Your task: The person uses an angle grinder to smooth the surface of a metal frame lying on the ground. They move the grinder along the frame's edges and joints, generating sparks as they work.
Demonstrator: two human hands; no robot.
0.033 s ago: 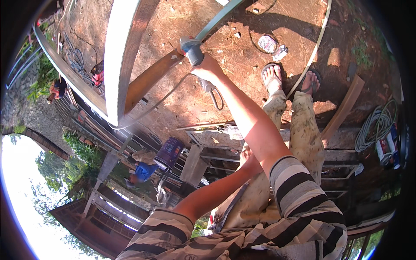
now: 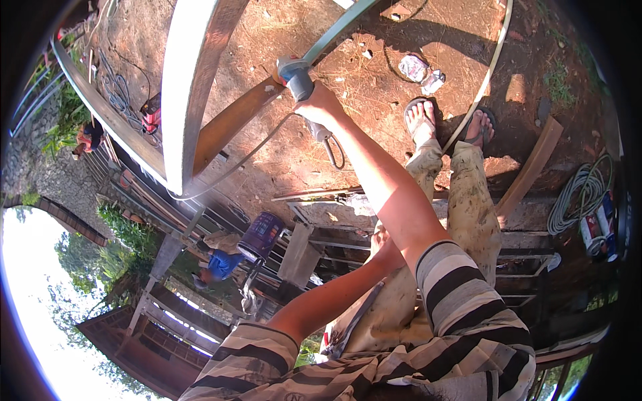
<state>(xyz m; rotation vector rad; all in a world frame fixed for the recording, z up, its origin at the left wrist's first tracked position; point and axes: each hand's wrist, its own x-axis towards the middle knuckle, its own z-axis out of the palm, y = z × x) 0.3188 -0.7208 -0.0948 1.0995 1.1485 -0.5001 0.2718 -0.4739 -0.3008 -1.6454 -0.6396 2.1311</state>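
My right hand (image 2: 319, 107) is closed around the body of an angle grinder (image 2: 301, 85), blue-grey with a dark grip and a cord loop at its rear. The grinder's head is against or very close to the upper end of a brown curved board (image 2: 234, 123). That board meets a large curved piece with a glaring white face (image 2: 179, 93). From behind the grinder a blue-green curved strip (image 2: 338, 28) runs up and right. My left hand (image 2: 386, 252) rests by my trouser leg (image 2: 428, 220); my right forearm partly covers its fingers.
A pale hose (image 2: 491, 73) passes between my sandalled feet. Plastic packets (image 2: 413, 67) lie on the dirt ground. A coiled hose (image 2: 578, 200) and a loose curved plank (image 2: 531, 167) are at right. A purple drum (image 2: 262, 235) and a person in blue (image 2: 224, 264) are at left.
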